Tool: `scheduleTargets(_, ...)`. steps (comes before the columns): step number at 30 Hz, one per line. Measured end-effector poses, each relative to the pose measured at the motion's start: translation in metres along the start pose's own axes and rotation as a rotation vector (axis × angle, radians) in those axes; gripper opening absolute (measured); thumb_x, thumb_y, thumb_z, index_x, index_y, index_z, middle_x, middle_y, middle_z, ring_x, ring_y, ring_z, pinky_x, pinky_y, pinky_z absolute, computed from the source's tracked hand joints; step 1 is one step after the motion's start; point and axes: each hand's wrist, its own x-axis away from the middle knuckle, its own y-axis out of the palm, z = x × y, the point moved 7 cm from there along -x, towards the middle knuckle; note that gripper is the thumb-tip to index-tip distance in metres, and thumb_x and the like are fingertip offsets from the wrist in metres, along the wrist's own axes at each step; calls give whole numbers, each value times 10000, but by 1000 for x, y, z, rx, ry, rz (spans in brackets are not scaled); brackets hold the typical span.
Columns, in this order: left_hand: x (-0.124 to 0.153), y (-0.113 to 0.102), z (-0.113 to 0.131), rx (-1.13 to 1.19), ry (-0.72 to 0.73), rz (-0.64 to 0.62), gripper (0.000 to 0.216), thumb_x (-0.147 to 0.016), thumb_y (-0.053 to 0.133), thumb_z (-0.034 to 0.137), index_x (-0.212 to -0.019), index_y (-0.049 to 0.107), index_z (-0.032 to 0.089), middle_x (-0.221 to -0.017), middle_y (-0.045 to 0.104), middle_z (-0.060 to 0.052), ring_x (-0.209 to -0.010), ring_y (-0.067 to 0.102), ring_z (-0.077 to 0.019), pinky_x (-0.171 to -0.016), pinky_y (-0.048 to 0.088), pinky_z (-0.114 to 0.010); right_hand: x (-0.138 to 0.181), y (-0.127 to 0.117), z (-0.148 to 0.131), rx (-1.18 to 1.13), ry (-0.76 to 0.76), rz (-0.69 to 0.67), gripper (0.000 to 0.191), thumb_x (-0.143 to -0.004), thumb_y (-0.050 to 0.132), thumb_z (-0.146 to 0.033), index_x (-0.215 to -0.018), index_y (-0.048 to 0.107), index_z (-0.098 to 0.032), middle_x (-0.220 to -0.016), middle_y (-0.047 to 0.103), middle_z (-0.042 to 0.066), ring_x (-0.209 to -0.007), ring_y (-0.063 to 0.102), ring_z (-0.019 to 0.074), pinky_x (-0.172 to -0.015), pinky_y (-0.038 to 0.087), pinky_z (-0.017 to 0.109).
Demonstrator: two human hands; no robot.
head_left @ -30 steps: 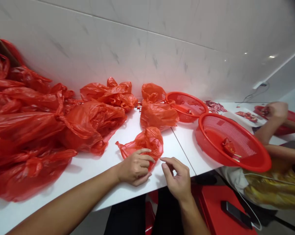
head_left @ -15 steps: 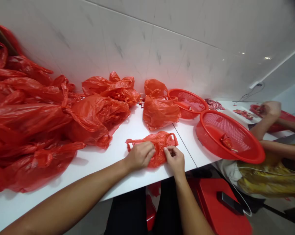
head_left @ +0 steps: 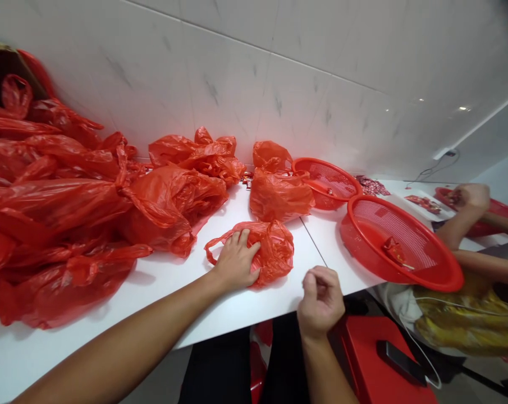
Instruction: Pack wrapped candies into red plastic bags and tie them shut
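Your left fingers (head_left: 242, 240) lie spread over the top of the small red plastic bag (head_left: 276, 253), with the thumb curled in against its near edge, so your left hand (head_left: 236, 262) holds the bag and pins it to the table (head_left: 169, 294). Your right fingers (head_left: 317, 279) are curled into a loose fist with nothing visible in them. Your right hand (head_left: 321, 302) hangs over the table's near edge, just apart from the bag. From that hand the bag lies to the left and a little further in, so the left hand is the one on it. The bag's long axis runs left to right across the table. One handle loop (head_left: 209, 252) trails off its left end, and the fuller, crumpled end bulges out to the right of your knuckles. Its plastic is thin, glossy and wrinkled, and I cannot tell what it contains. Behind it stands a tied red bag (head_left: 279, 196). A big heap of red bags (head_left: 60, 207) fills the left side of the table. To the right, a red mesh basket (head_left: 388, 220) leans at the table's edge with a small red wrapper (head_left: 392, 249) inside. A second basket (head_left: 321, 164) sits behind it. Further right, another person's hand (head_left: 472, 196) works over a third red basket.
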Motion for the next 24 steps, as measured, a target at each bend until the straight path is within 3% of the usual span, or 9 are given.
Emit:
scheduleTargets(4,2,5,11,34,97,-9,596,-833,704,364,-1379,620,140,-1572,424,-242,-1450,378,-520,-1185,315,-677,0,70,-58,95,-199,-630,270,-1000,503,-185,-1161,716,-225,-1244,686,132,-1192,649,275,-999,556,467)
scheduleTargets(6,2,4,13,49,128,-2,594,-847,688,337,-1388,603,107,-1554,443,-261,-1458,381,-514,-1192,322,-667,-10,92,-51,354,-215,-765,288,-991,533,-210,-1213,716,-216,-1403,631,142,-1363,539,344,-1121,459,558)
scheduleTargets(8,3,3,13,74,156,-10,571,-834,700,334,-1343,621,89,-1529,466,-271,-1451,402,-503,-1192,350,-648,-26,97,-29,620,-186,-804,350,-954,632,-265,-1296,694,-227,-1505,566,162,-1439,425,449,-1120,385,670)
scheduleTargets(10,3,1,12,122,181,-22,527,-833,711,361,-1279,645,87,-1512,478,-275,-1457,401,-488,-1181,391,-623,-42,88,-5,792,-140,-816,538,-882,748,-293,-1405,632,-246,-1469,586,202,-1404,418,512,-1051,375,725)
scheduleTargets(13,2,-4,11,170,197,-24,507,-846,715,406,-1234,653,86,-1505,474,-284,-1472,388,-473,-1154,442,-592,-57,64,17,786,-100,-872,688,-863,757,-231,-1508,519,-245,-1114,726,153,-1135,607,394,-954,464,597)
scheduleTargets(15,0,-7,9,136,166,-23,499,-819,741,438,-1173,674,92,-1463,502,-285,-1401,460,-486,-1115,465,-605,-61,45,14,656,-151,-881,479,-915,673,-188,-1389,608,-223,-920,711,77,-938,633,288,-884,500,463)
scheduleTargets(18,-2,-9,6,76,98,-40,462,-806,737,511,-1045,695,118,-1220,627,-239,-1161,615,-446,-1003,518,-608,-61,13,1,490,-296,-809,159,-969,585,-177,-1039,722,-215,-842,655,52,-871,605,237,-814,505,370)
scheduleTargets(21,-3,-7,5,100,90,-76,427,-835,694,531,-986,690,131,-1020,654,-182,-999,659,-380,-908,558,-543,-62,-19,2,475,-334,-738,156,-975,581,-196,-973,732,-235,-884,655,60,-926,621,243,-837,519,373)
scheduleTargets(24,-3,-5,8,124,112,-73,459,-825,703,536,-1038,698,130,-1087,661,-195,-1031,657,-384,-923,557,-532,-75,-44,7,621,-285,-618,135,-953,632,-275,-942,762,-239,-992,696,91,-975,656,285,-875,527,432)
